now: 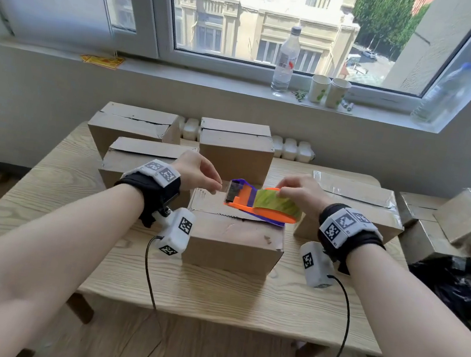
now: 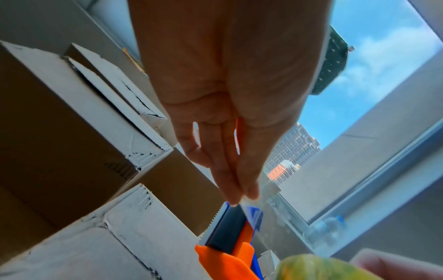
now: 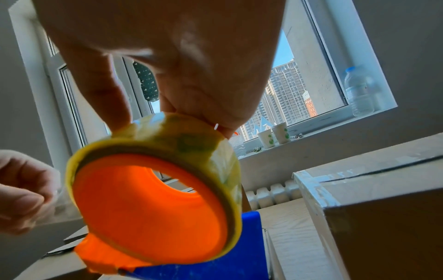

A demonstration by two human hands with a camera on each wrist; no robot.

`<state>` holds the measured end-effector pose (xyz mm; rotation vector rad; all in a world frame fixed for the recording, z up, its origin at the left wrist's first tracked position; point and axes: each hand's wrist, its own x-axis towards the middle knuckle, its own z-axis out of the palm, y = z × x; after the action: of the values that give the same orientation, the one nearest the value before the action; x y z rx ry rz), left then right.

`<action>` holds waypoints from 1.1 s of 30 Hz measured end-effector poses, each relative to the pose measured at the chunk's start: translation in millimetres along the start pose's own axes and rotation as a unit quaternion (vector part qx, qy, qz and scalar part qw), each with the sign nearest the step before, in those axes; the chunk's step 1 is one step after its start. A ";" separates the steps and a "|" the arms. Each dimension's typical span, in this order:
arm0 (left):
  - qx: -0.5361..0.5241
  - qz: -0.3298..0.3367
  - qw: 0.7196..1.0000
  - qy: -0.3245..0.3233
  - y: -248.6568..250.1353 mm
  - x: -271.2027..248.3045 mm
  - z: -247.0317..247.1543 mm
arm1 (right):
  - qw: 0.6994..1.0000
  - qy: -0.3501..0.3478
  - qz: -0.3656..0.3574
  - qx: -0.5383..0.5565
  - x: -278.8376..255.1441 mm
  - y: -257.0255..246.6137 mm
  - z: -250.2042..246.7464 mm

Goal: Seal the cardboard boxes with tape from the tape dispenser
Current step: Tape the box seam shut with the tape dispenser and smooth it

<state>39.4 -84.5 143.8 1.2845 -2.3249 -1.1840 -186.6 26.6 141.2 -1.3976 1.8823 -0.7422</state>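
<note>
tape end pinched at the cutter, roll steadied above the near box
left hand (image 1: 198,172) pinches the free tape end (image 2: 249,203); right hand (image 1: 299,189) grips the tape dispenser (image 1: 263,205). a slipping pinch could let tape snap back or fold onto itself.

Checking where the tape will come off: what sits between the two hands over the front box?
In the head view, the orange tape dispenser spans the gap: right hand grips its roll, left hand pinches the clear tape end at its blade.
</note>
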 end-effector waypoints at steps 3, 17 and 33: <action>-0.017 -0.008 1.000 0.023 -1.5 -2.4 -1.1 | 0.998 -0.003 -0.005 -0.060 -1.3 6.0 -6.3; -0.030 -0.022 0.996 0.078 -9.7 -2.0 -14.0 | 0.997 0.037 0.037 -0.064 -19.1 30.1 -49.0; -0.025 -0.068 0.995 0.065 -24.1 -3.6 1.9 | 0.984 0.067 0.119 -0.118 -34.7 80.3 -84.1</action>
<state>55.0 -87.6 125.2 1.4772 -2.1329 -1.1523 -292.6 85.6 137.3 -1.2559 2.2563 -0.5190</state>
